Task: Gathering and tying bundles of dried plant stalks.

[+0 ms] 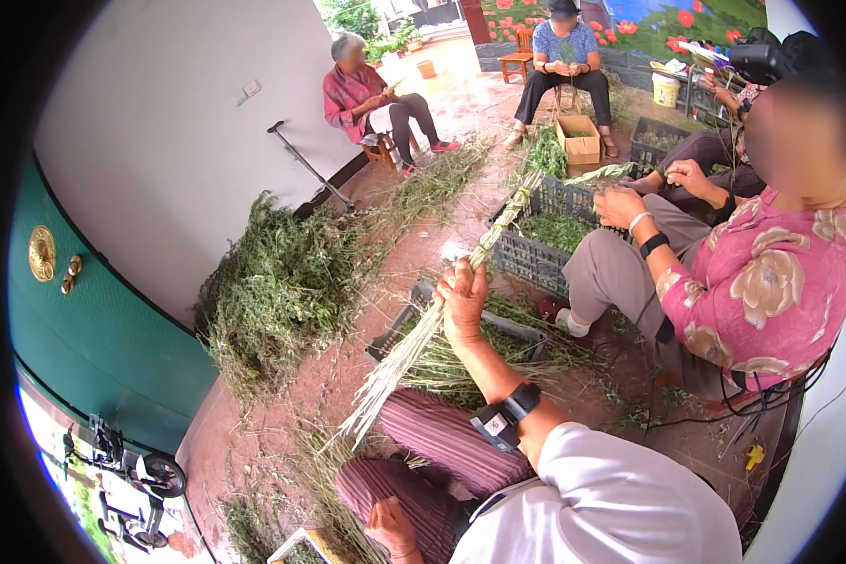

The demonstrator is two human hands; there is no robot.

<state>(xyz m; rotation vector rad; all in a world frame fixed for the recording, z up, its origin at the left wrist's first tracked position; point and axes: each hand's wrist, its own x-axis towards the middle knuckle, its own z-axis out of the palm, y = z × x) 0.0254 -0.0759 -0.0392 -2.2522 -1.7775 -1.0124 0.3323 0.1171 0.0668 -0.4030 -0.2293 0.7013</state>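
My right hand is raised in front of me, fingers closed around a long bundle of pale stripped stalks. The bundle's upper part is bound with wound strands, and its loose ends fan out toward my knees. Low at the bottom edge, my left hand rests by my striped trouser leg with its fingers curled; whether anything is inside it is hidden. Below the bundle stands a dark plastic crate with leafy green plants and cut stems in and over it.
A large heap of leafy plants lies by the wall. To my right a seated co-worker handles a twisted green strand above another crate. More people sit farther back. A walking stick leans near the wall.
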